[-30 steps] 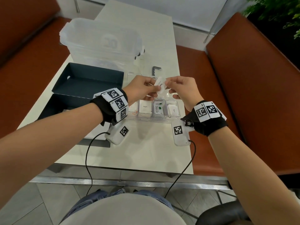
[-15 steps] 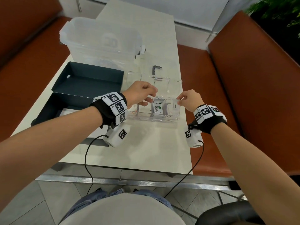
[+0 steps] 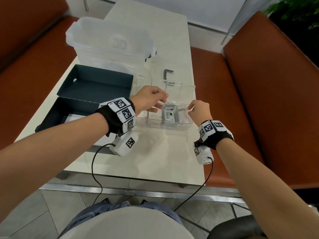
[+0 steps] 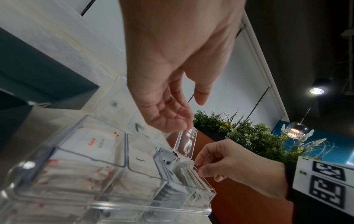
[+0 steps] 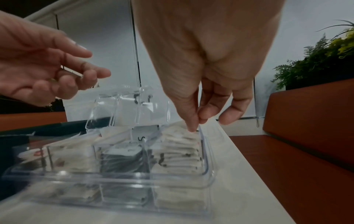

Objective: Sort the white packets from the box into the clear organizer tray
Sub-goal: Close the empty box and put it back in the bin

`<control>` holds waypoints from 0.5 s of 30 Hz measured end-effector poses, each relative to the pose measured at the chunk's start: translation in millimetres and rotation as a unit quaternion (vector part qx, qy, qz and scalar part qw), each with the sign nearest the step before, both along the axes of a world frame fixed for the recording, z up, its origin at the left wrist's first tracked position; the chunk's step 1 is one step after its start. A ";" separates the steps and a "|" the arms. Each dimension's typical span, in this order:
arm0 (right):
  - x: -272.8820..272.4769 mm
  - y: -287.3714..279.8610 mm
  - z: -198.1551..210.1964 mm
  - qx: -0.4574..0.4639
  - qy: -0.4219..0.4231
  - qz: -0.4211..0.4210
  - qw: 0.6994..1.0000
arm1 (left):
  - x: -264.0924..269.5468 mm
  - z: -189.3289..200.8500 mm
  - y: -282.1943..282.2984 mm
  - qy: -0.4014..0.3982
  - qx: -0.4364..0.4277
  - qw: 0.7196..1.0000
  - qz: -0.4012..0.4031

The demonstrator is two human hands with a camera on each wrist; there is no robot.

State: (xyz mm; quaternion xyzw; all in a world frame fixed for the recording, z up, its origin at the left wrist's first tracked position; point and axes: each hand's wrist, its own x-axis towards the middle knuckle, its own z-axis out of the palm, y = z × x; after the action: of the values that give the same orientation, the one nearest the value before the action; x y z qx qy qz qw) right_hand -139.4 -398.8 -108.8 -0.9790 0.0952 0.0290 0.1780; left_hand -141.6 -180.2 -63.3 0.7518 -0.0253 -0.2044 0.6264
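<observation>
The clear organizer tray (image 3: 164, 128) lies mid-table, its compartments holding stacked packets, with grey Stevia packets (image 3: 170, 114) in one of them. My right hand (image 3: 189, 110) pinches the top edge of a white packet (image 3: 185, 116) standing in the rightmost compartment, thumb against forefinger (image 5: 195, 122). My left hand (image 3: 160, 102) hovers over the tray's left half with loosely curled fingers, and I see nothing held in its palm (image 4: 191, 112). Its fingertips are at the top of a raised clear lid flap (image 4: 185, 141). The dark box (image 3: 57, 114) at the left holds more white packets (image 3: 76, 118).
The box's dark lid (image 3: 96, 83) lies behind the box. A large clear bin (image 3: 110, 40) stands at the back. A small grey bracket (image 3: 167, 74) lies behind the tray. The table's right edge (image 3: 198, 135) runs close beside the tray, and orange benches flank the table.
A second ago both hands held one white packet above the tray. My right hand has lowered it into the rightmost compartment; my left hand has let go and moved left.
</observation>
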 end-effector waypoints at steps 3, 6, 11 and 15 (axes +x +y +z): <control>0.1 10.4 17.2 0.014 -0.052 -0.004 0.999 | 0.1 4.7 8.2 -0.009 0.007 1.000 -0.007; -1.5 37.0 40.3 0.061 -0.099 0.020 0.993 | 2.8 13.3 29.5 -0.026 0.024 0.999 -0.009; -7.6 117.6 62.2 0.192 -0.099 0.069 0.974 | 18.1 25.1 108.3 -0.090 0.097 0.991 0.018; -12.7 186.8 44.7 0.196 0.022 0.069 0.978 | 32.4 14.5 192.2 -0.185 0.309 0.926 0.115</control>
State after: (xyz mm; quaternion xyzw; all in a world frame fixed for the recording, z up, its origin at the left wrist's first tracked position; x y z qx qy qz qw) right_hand -152.0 -212.0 -64.0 -0.9282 0.0242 0.0813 0.3623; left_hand -109.2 12.0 -48.7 0.9304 0.0099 0.0142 0.3662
